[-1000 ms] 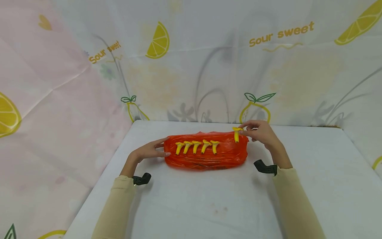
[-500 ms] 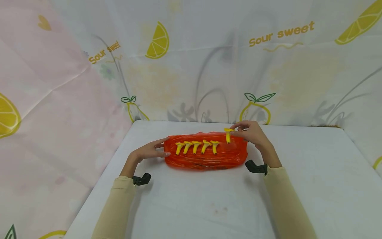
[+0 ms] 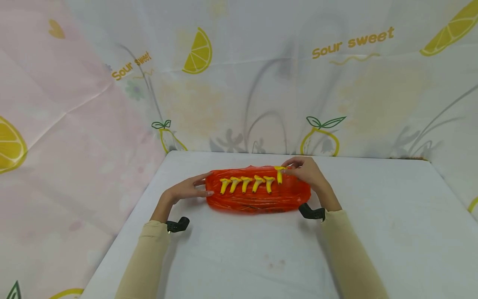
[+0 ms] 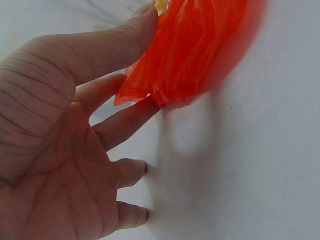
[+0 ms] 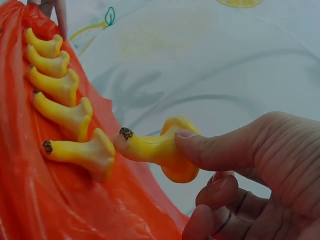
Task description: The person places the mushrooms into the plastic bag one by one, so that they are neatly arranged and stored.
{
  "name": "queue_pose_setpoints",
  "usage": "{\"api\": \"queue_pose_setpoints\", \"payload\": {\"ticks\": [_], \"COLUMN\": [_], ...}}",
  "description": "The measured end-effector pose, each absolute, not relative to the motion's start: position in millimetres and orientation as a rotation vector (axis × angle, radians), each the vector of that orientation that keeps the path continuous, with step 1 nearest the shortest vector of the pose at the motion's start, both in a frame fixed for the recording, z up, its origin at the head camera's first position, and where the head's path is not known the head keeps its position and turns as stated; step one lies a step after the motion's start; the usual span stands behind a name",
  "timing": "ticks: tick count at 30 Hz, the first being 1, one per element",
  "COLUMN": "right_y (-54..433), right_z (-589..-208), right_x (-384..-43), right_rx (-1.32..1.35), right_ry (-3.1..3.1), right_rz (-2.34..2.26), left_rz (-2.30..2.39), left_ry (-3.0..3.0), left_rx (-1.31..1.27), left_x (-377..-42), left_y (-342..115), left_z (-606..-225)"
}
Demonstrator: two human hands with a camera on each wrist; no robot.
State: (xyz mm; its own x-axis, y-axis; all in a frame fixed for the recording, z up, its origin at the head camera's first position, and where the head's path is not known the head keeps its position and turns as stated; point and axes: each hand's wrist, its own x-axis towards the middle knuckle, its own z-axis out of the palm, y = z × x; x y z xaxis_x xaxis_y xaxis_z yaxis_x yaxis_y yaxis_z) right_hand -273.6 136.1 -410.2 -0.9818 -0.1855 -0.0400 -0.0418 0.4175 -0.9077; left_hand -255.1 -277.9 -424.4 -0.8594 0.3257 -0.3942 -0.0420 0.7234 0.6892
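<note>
A yellow model chanterelle mushroom (image 5: 145, 147) with a dark stem tip is pinched by its cap between the thumb and fingers of my right hand (image 3: 304, 170). It is over the right part of a long red plastic bag (image 3: 295, 191); contact with the bag cannot be told. To its left, several like mushrooms (image 3: 244, 184) lie in a row on the bag, caps away from me and stems towards me. My left hand (image 3: 185, 188) holds the bag's left end, thumb on the near side and fingers round the far side. In the left wrist view the bag's crumpled end (image 4: 185, 60) shows.
The bag lies on a white-covered table (image 3: 239, 253). A printed curtain (image 3: 239, 83) with lemon drawings rises behind the table's far edge and along the left side. Each wrist wears a black camera mount (image 3: 178, 224).
My right hand has moved left and a little down with its mushroom, close to the right end of the row. The left hand has stayed at the bag's end.
</note>
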Motion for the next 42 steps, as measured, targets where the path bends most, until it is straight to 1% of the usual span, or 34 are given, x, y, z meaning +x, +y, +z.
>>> {"api": "queue_pose_setpoints", "payload": {"ticks": [3,13,29,42], "right_y": [133,129,123,122], "right_z": [-414,-433,-435,-431], "right_x": [-274,-278,-277,-275], "right_rx": [-0.163,-0.155,-0.139,-0.195], "right_ry": [2.541,2.613,2.745,2.743], "right_rz": [-1.579,-1.507,-1.252,-1.182], "left_rz": [0.994,1.006,1.004,0.998], "left_ry": [2.427,2.420,2.423,2.426], "left_rx": [0.215,0.202,0.216,0.211], "left_x": [-255,-255,-255,-256], "left_y": [-278,-276,-277,-277], "left_z": [-425,-424,-424,-425]}}
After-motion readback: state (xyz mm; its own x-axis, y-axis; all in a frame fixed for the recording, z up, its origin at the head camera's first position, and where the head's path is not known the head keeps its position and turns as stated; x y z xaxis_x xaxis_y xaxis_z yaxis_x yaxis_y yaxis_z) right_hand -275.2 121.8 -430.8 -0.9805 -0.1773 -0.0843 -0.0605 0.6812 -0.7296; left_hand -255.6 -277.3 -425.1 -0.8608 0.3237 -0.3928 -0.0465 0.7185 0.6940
